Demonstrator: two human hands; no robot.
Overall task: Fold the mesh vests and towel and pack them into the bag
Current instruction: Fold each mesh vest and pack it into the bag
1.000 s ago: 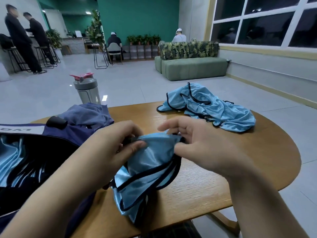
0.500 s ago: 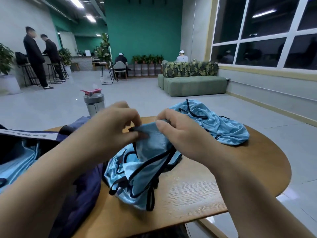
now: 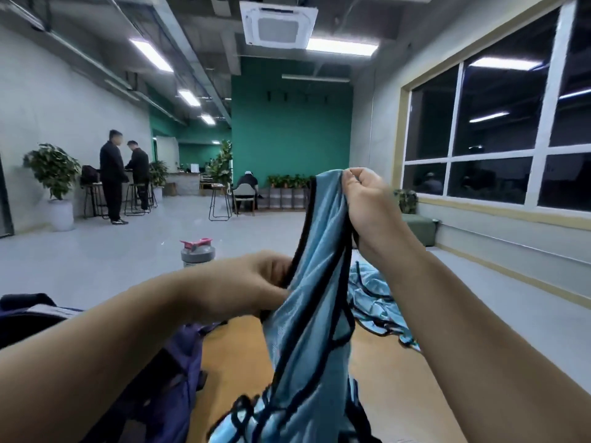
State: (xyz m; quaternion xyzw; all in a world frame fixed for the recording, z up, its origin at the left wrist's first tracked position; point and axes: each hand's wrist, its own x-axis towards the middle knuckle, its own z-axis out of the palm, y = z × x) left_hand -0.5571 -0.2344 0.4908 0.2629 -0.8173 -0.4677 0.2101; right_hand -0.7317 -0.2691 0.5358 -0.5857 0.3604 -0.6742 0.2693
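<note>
A light blue mesh vest with black trim hangs lifted above the wooden table. My right hand pinches its top edge, held high. Lower and to the left, my left hand grips the vest's black-trimmed side. A second blue vest lies crumpled on the table behind my right forearm. The dark navy bag sits at the left of the table, partly hidden by my left arm. No towel can be made out.
A grey shaker bottle with a pink lid stands at the table's far edge. Beyond lie open grey floor, bar stools, plants, two standing people, a seated person, and a green sofa under the windows.
Both hands have lifted the vest off the table, the right hand rising well above the left so the vest hangs stretched. The camera has tilted upward toward the room.
</note>
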